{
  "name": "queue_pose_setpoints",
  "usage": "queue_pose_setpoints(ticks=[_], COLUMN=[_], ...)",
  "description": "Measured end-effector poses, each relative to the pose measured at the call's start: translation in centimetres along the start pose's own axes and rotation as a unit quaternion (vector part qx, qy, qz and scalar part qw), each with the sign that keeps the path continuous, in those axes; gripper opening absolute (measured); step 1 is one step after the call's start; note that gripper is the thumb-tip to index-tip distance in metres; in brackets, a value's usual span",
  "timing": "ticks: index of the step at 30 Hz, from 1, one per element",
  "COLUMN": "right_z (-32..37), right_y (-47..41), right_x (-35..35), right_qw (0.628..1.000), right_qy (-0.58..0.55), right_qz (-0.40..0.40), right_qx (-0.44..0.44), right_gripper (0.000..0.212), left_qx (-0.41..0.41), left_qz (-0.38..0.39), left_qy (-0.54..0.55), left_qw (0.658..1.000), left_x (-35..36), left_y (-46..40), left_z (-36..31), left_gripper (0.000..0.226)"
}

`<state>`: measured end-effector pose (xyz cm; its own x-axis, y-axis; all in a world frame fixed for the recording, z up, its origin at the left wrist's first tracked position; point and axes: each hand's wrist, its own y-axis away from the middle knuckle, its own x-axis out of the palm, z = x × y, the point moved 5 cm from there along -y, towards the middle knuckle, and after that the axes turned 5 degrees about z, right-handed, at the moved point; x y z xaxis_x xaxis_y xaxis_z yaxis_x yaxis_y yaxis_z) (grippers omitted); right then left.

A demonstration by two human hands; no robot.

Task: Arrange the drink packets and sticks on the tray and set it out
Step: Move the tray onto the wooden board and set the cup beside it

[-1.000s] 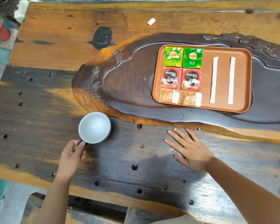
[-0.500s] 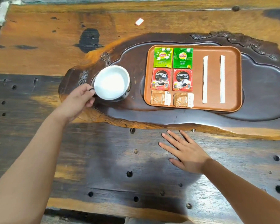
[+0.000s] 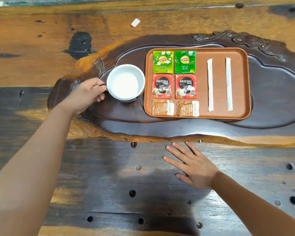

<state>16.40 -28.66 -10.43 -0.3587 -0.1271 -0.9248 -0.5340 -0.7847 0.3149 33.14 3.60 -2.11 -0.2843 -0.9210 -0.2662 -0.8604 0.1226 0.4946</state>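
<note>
A brown tray [image 3: 242, 86] lies in the hollow of a dark carved wooden slab [image 3: 276, 99]. On its left half sit two green Lipton tea packets [image 3: 174, 62], two red Nescafe packets [image 3: 174, 86] and two brown sugar packets [image 3: 174, 108] in a grid. Two white paper sticks [image 3: 210, 85] lie upright on its right half. My left hand [image 3: 87, 94] grips the handle of an empty white cup [image 3: 125, 82], which sits just left of the tray. My right hand [image 3: 190, 163] rests flat with fingers spread on the table in front of the slab.
The table [image 3: 41, 57] is rough wood with many small holes. A small white scrap [image 3: 135, 23] lies near the far edge. The slab's raised carved rim [image 3: 245, 40] runs behind the tray.
My left hand carried the white cup from the near left of the table up onto the slab beside the tray. My right hand stayed flat in place.
</note>
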Motion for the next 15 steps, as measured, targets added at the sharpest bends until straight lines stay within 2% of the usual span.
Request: queue_pose_setpoints(ticks=[8, 15], right_z=[-0.08, -0.06], right_y=[0.01, 0.01], right_x=[0.01, -0.1], right_qw=[1.0, 1.0], right_qy=[-0.009, -0.007], right_qz=[0.005, 0.0], right_qx=[0.004, 0.001], right_gripper=[0.064, 0.064], left_qx=[0.004, 0.001], left_qz=[-0.064, -0.061], left_qy=[0.058, 0.055], left_qw=[0.996, 0.997], left_x=[-0.35, -0.46], left_y=[0.18, 0.2], left_z=[-0.48, -0.57], left_gripper=[0.012, 0.011])
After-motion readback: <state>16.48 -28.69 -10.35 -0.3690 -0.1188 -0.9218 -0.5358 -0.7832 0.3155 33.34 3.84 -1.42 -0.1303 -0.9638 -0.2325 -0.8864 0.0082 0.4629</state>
